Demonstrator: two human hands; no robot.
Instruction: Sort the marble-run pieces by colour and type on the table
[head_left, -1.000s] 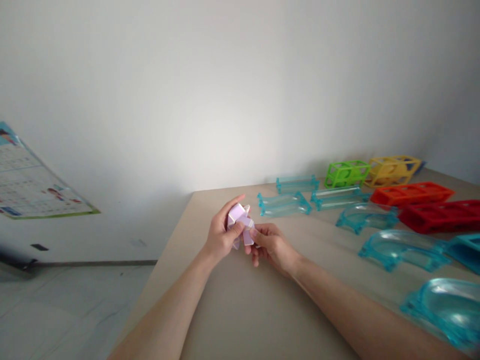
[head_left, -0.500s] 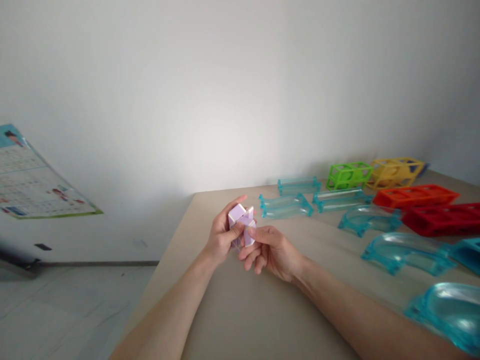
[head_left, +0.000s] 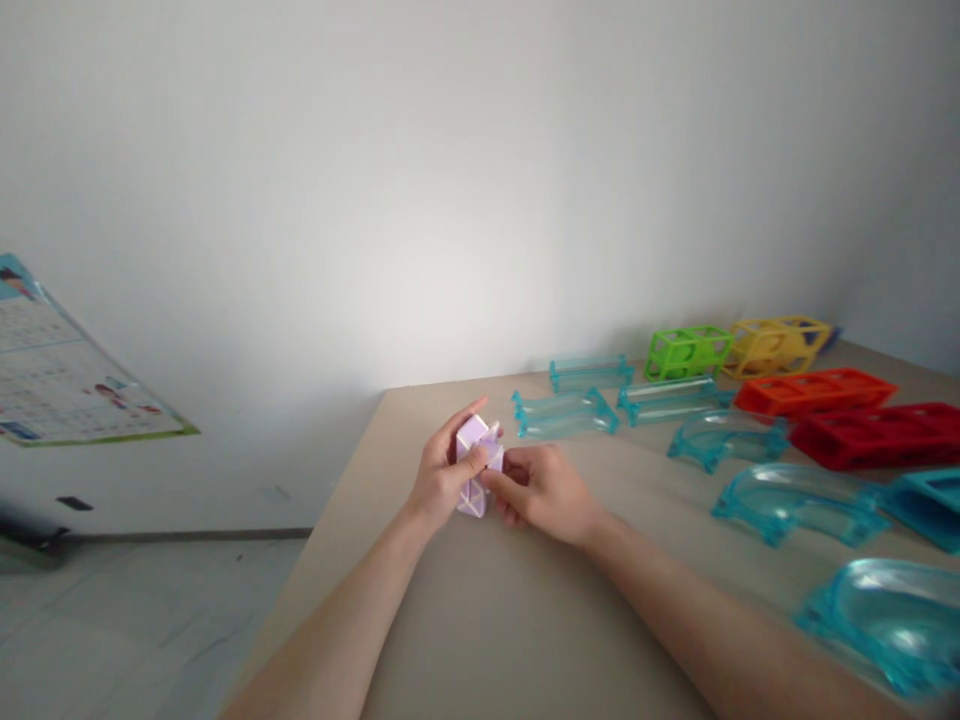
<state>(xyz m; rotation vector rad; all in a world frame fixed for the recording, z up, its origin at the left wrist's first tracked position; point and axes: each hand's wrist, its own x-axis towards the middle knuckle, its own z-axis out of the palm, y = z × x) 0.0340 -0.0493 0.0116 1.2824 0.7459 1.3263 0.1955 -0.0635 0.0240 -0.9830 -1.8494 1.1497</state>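
Note:
A lilac-and-white snake cube puzzle, made of wedge-shaped segments folded into a compact lump, is held above the table between both hands. My left hand wraps its left side, thumb pressed across the front and index finger stretched behind the top. From the right, my right hand pinches a segment at the puzzle's right side between thumb and curled fingers. Some segments are hidden behind the fingers.
Clear blue plastic track pieces lie along the table's right side. Behind them stand a green frame, a yellow frame, an orange block and a red block. A poster hangs on the left wall.
My right hand has turned over, its back now facing up and its fingers curled in. The puzzle's lower segments show more below my left thumb. The view has shifted slightly.

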